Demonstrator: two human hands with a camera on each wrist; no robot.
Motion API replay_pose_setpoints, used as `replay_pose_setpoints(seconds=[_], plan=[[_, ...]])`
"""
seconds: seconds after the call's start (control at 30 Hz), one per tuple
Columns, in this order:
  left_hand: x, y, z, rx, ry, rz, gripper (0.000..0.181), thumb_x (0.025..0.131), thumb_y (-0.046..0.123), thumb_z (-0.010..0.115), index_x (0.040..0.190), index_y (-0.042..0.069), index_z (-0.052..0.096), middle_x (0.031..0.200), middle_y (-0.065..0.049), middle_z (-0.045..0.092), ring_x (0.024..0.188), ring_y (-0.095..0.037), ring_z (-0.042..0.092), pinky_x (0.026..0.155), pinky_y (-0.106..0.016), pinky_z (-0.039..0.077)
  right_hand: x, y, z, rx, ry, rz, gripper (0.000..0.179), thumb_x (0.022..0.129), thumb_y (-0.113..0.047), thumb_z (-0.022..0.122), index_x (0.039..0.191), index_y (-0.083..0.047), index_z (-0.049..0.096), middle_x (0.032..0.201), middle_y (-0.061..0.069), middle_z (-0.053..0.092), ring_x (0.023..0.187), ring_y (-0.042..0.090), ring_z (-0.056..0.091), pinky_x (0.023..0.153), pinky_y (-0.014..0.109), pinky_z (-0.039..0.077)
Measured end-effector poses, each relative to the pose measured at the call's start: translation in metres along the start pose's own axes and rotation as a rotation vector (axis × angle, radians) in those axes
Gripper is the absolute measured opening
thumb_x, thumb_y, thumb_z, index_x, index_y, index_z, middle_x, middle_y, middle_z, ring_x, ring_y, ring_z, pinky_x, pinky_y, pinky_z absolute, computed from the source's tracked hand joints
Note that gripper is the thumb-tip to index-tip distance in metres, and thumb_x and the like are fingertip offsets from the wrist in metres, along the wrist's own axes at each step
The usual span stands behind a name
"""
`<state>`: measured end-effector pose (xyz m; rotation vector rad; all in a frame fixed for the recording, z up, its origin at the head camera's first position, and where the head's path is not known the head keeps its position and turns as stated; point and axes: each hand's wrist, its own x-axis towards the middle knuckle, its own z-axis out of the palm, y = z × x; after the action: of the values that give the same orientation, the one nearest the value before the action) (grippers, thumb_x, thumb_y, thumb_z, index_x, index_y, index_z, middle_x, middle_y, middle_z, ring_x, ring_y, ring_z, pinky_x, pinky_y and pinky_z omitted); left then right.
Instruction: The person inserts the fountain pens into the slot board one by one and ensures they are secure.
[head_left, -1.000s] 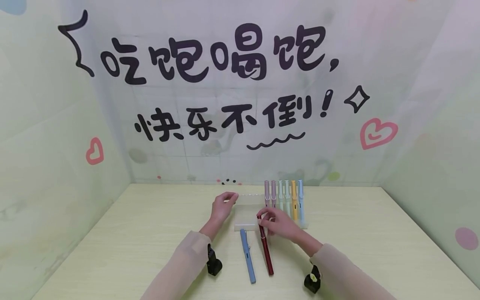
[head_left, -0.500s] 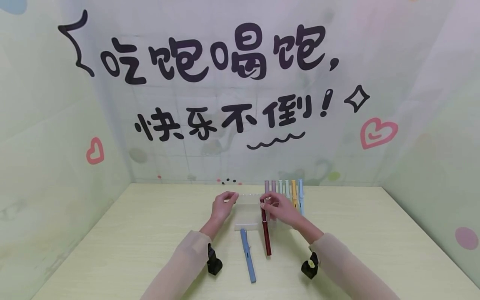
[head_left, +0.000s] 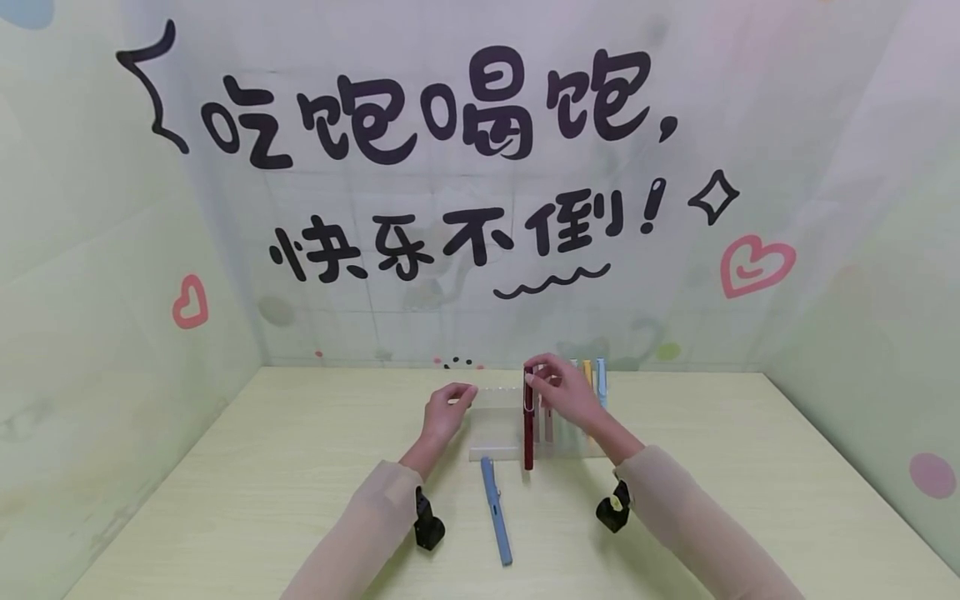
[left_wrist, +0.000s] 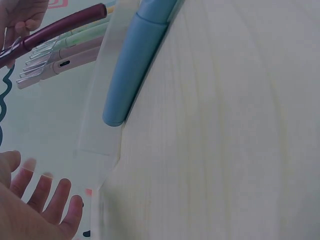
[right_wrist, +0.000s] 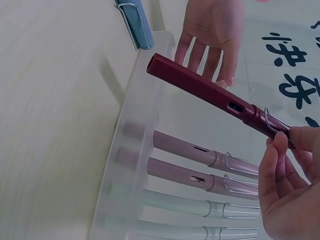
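Observation:
My right hand (head_left: 558,390) pinches a dark red fountain pen (head_left: 528,437) near its cap end, between thumb and fingers. In the head view the pen hangs almost upright in front of a clear pen stand (head_left: 491,454). In the right wrist view its barrel points away from the hand, just beside two mauve pens (right_wrist: 182,147) standing in the stand. My left hand (head_left: 446,410) holds the stand's upper left edge between thumb and fingers, some fingertips showing through the clear plastic. A blue pen (head_left: 497,512) lies on the table before the stand.
Pale green pens (right_wrist: 180,205), a yellow pen (head_left: 588,373) and a light blue pen (head_left: 601,385) fill the stand's right side, partly behind the right hand. A printed cloth backdrop (head_left: 405,333) rises behind the wooden table (head_left: 225,500).
My right hand has lifted the dark red pen off the table, moving it up and back toward the stand and turning it more upright. The left hand and blue pen stay put.

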<state>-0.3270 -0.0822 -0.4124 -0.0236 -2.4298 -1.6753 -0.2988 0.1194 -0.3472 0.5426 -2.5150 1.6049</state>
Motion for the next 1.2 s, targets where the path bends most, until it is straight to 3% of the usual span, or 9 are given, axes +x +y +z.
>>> replay_pose_setpoints(seconds=[0.4,0.77,1.2], plan=[[0.000,0.000,-0.001,-0.014,0.000,0.014,0.027,0.087,0.026,0.056,0.099,0.003,0.063,0.090,-0.006,0.060,0.081,-0.019,0.056,0.072,-0.033,0.046,0.012,0.000,-0.002,0.023,0.114,-0.052,0.020,0.087,-0.015,0.056,0.106,-0.010,0.055,0.087,0.011,0.057,0.069,0.039,0.054,0.060,0.050,0.046],[-0.001,0.001,-0.001,-0.017,-0.002,0.005,0.025,0.088,0.024,0.055,0.099,0.003,0.063,0.090,-0.007,0.059,0.081,-0.019,0.056,0.073,-0.034,0.045,0.011,0.010,0.000,-0.058,0.226,-0.156,0.017,0.087,-0.014,0.056,0.104,-0.010,0.057,0.083,0.006,0.059,0.054,0.019,0.050,0.044,0.030,0.043],[-0.002,0.001,-0.001,-0.010,0.001,-0.001,0.028,0.087,0.028,0.056,0.100,0.004,0.063,0.094,-0.007,0.060,0.082,-0.019,0.057,0.071,-0.032,0.045,0.011,0.025,0.009,-0.116,0.233,-0.184,0.017,0.085,-0.012,0.058,0.102,-0.008,0.058,0.077,0.003,0.059,0.053,0.016,0.050,0.043,0.028,0.043]])
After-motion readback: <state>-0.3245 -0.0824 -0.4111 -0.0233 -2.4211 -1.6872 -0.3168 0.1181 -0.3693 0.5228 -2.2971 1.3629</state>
